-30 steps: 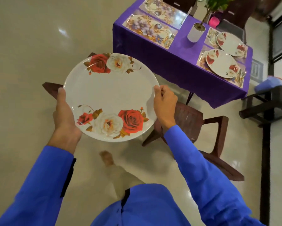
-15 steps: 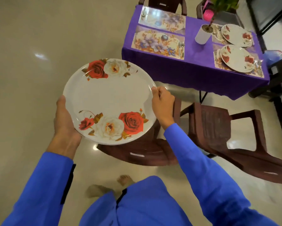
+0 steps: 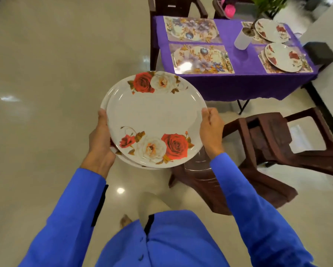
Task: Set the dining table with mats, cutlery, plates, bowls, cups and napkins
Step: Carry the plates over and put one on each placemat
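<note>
I carry a stack of two white plates with red and white roses [image 3: 154, 114] in front of me. My left hand [image 3: 101, 139] grips the stack's left rim and my right hand [image 3: 211, 130] grips its right rim. Ahead stands the dining table with a purple cloth [image 3: 237, 83]. Two floral mats [image 3: 200, 58] [image 3: 192, 29] lie bare on its left side, cutlery beside them. On the right side, two rose plates [image 3: 284, 56] [image 3: 271, 29] sit on mats.
A white pot with a plant [image 3: 242, 40] stands mid-table. Brown plastic chairs [image 3: 273, 143] stand between me and the table, and another chair [image 3: 173, 6] is at the far side. A dark stool [image 3: 319, 53] sits right of the table. Glossy floor to the left.
I have walked closer to the table and the view has swung, so the table now sits ahead at upper right. The plates stay held in both hands; a lower plate's rim now shows.
</note>
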A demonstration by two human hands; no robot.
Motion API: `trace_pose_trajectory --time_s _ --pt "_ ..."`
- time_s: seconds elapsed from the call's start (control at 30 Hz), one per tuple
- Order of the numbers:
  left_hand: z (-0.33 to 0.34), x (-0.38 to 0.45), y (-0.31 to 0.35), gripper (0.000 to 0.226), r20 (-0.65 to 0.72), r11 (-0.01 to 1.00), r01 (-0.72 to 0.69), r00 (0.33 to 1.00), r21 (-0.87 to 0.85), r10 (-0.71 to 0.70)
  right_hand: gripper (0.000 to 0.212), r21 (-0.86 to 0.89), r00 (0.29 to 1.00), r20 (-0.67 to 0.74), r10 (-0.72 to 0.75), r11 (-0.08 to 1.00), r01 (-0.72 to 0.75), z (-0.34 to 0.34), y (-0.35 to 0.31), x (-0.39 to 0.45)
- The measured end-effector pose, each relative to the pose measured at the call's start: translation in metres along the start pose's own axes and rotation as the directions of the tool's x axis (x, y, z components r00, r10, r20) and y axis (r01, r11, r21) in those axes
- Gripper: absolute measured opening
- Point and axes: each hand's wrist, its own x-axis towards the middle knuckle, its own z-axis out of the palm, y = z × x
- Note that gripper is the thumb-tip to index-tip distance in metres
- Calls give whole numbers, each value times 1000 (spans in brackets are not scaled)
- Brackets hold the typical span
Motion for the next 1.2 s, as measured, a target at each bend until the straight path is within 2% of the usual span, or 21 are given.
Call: trace_pose_trajectory --time_s 0.1,0.27,0.33,0.47,0.53,0.67,0.73,0.83,0.9,1.0,1.1,1.2 --pt "2 50 37 65 27 993 16 999 115 -20 32 5 995 -75 60 998 -60 34 -16 13" --pt "21 150 91 56 147 970 91 981 226 -126 31 5 963 -214 164 986 -167 102 -22 52" --pt "35 184 115 53 106 956 61 990 287 -95 29 34 942 -234 242 970 -241 135 -27 74" --pt "64 256 173 54 36 929 -35 999 368 24 38 147 900 -206 384 921 -359 201 -53 131" --pt "81 295 208 55 64 919 -64 997 389 43 38 220 896 -161 413 900 -375 223 -75 164" --pt "127 364 266 55 140 884 -121 988 452 64 27 284 901 -130 413 887 -365 241 -103 227" --pt "153 399 284 56 177 859 -148 982 490 68 22 304 896 -71 438 865 -399 249 -109 253" --pt "198 461 310 59 253 816 -180 966 550 42 22 344 867 -10 499 816 -466 273 -102 295" --pt "225 494 325 60 294 785 -201 956 586 25 19 359 843 -33 536 794 -491 291 -100 316" --pt "276 555 357 60 327 756 -208 945 621 -9 16 481 746 -128 653 699 -529 316 -100 357" --pt "334 602 392 64 365 738 -218 930 639 -41 18 646 602 -213 770 573 -504 321 -97 388" --pt "391 633 425 60 450 695 -334 893 637 17 15 708 439 -349 828 540 -455 312 -95 399"
